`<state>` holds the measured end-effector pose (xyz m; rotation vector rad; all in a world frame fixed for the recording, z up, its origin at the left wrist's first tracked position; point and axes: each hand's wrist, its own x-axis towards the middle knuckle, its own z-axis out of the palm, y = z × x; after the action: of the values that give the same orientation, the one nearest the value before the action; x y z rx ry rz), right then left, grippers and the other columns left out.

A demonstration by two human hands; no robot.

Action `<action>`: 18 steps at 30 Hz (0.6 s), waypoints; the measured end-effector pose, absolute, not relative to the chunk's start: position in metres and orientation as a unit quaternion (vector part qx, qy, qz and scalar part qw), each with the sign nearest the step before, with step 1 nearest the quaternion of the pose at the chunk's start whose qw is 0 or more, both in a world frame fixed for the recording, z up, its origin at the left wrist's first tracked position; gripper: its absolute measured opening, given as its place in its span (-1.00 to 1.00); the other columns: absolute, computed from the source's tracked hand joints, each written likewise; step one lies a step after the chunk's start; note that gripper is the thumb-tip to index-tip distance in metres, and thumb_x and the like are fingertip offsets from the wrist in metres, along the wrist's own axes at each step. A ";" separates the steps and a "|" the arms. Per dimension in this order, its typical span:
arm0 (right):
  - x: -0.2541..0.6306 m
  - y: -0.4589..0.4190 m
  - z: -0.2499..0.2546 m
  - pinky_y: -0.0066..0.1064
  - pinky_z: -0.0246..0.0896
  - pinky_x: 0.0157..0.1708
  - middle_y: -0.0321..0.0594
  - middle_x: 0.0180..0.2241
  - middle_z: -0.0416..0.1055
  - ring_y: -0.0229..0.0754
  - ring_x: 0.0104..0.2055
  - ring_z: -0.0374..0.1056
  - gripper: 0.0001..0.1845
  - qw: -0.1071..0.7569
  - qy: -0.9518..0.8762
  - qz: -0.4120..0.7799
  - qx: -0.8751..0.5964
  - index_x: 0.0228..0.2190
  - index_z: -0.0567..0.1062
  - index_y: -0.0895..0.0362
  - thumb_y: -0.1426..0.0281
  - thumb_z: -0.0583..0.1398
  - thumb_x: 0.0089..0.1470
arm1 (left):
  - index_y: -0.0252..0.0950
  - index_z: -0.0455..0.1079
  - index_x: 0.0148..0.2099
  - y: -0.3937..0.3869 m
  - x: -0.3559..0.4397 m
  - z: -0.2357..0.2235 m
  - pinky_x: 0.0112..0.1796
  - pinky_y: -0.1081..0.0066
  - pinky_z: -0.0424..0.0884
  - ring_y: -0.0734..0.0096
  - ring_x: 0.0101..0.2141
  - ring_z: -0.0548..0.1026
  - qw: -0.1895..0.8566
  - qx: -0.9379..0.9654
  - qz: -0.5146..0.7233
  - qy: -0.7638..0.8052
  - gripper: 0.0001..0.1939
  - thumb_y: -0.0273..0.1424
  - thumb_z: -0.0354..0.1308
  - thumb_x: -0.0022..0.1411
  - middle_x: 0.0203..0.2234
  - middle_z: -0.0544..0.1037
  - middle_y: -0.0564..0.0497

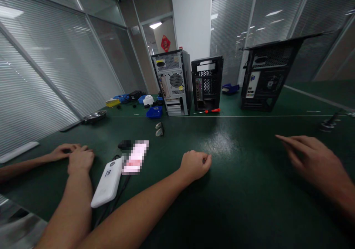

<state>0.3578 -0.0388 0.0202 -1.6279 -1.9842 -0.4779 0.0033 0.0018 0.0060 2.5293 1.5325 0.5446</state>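
Note:
My left hand point(195, 164) rests on the green table mat point(227, 190) as a loose fist, with nothing visible in it. My right hand point(310, 160) lies to the right with its fingers stretched out to the left, holding nothing. Left of my left forearm lie a white box-shaped device point(107, 182) with a black cable and a blurred pink item point(135, 156). Another person's two hands point(73, 154) rest together on the mat at the left.
Three computer cases stand at the back: a grey one point(173, 82), a black one point(207, 82) and a tilted black one point(263, 79). A red screwdriver point(212, 111), blue bins point(154, 112), a metal bowl point(95, 115) and small silver parts point(159, 129) lie around them.

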 end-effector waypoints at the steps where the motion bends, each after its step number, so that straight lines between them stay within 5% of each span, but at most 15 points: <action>1: 0.345 -0.040 0.022 -0.16 0.17 -0.03 -0.11 -0.02 0.27 -0.04 -0.03 0.22 -0.42 0.260 -0.749 -0.164 -0.587 0.15 0.29 0.07 0.12 -0.19 0.27 | -0.26 0.46 -0.47 0.001 0.003 0.006 -0.48 0.42 0.10 0.42 -0.59 0.33 0.063 0.843 0.178 0.504 -0.51 -0.16 -0.10 0.37 -0.64 0.43 0.03; 6: 0.317 -0.042 0.020 -0.14 0.11 0.11 -0.16 0.00 0.27 -0.10 0.03 0.19 -0.49 0.268 -0.778 -0.127 -0.554 0.07 0.34 0.11 0.15 -0.14 0.28 | -0.26 0.47 -0.46 0.001 0.003 0.005 -0.47 0.42 0.14 0.39 -0.57 0.38 0.053 0.847 0.172 0.501 -0.51 -0.16 -0.10 0.36 -0.64 0.45 0.01; 11: 0.332 -0.032 0.010 -0.12 0.17 0.02 -0.22 -0.02 0.30 -0.07 0.02 0.22 -0.48 0.246 -0.798 -0.111 -0.539 -0.04 0.42 0.06 0.07 -0.13 0.24 | -0.27 0.50 -0.44 0.001 0.003 0.004 -0.46 0.42 0.18 0.36 -0.55 0.41 0.046 0.849 0.161 0.502 -0.51 -0.15 -0.11 0.36 -0.62 0.47 -0.02; 18: 0.404 -0.019 -0.011 0.07 0.02 -0.14 0.01 0.00 0.28 0.18 0.07 0.13 -0.39 0.179 -0.624 -0.226 -0.726 -0.07 0.44 0.06 -0.08 -0.10 0.17 | -0.25 0.51 -0.44 0.000 0.002 0.007 -0.47 0.42 0.16 0.35 -0.56 0.41 0.038 0.857 0.150 0.492 -0.50 -0.16 -0.12 0.36 -0.62 0.47 -0.02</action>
<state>0.4039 -0.0191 -0.0114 -2.0541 -1.7635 -0.6396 0.0022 -0.0001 0.0069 2.6269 1.5098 0.4609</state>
